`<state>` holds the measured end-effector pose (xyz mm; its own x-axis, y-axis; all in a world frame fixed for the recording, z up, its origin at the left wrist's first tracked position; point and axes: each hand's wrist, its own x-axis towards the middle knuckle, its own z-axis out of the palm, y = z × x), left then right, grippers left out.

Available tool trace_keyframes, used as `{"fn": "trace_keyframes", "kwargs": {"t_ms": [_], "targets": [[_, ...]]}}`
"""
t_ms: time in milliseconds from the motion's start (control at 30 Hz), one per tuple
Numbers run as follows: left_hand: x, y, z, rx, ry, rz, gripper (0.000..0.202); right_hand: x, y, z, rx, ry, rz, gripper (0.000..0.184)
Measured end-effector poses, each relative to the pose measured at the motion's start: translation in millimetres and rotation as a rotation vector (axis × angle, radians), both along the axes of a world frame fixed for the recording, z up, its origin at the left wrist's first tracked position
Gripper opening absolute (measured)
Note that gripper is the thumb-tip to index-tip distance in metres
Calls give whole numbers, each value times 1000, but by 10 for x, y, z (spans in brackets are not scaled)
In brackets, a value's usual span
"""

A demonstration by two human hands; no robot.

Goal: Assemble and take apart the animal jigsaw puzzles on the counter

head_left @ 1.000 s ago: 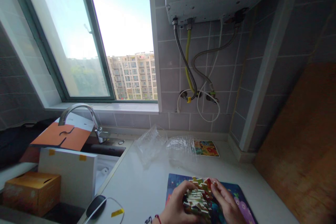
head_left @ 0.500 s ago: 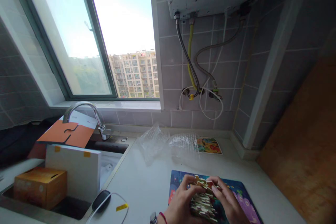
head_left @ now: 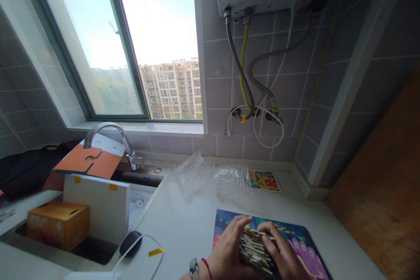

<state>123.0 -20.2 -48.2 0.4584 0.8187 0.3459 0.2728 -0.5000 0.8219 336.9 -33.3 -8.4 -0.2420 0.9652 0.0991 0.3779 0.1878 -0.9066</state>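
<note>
Clasping stack of pieces (head_left: pixel 254 250) narrowly between left hand (head_left: pixel 229 247) and right hand (head_left: pixel 282 251). Located at lower right of frame, over picture board (head_left: pixel 306 251). Aligned lengthwise from upper left to lower right, with thin edges facing up and far end toward plastic wrap (head_left: pixel 231 178).

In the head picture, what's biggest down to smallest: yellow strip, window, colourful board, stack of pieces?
1. Window
2. Colourful board, partly covered
3. Stack of pieces, partly covered too
4. Yellow strip
</note>
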Motion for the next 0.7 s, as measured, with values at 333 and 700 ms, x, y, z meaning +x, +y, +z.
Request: {"fn": "trace_keyframes", "kwargs": {"t_ms": [333,700], "targets": [[5,-36,103,-129,85,-10,112,-15,50,-122,13,26,-69,52],[0,-18,143,-99,26,-50,116,-91,13,-183,-5,86,120,75]]}}
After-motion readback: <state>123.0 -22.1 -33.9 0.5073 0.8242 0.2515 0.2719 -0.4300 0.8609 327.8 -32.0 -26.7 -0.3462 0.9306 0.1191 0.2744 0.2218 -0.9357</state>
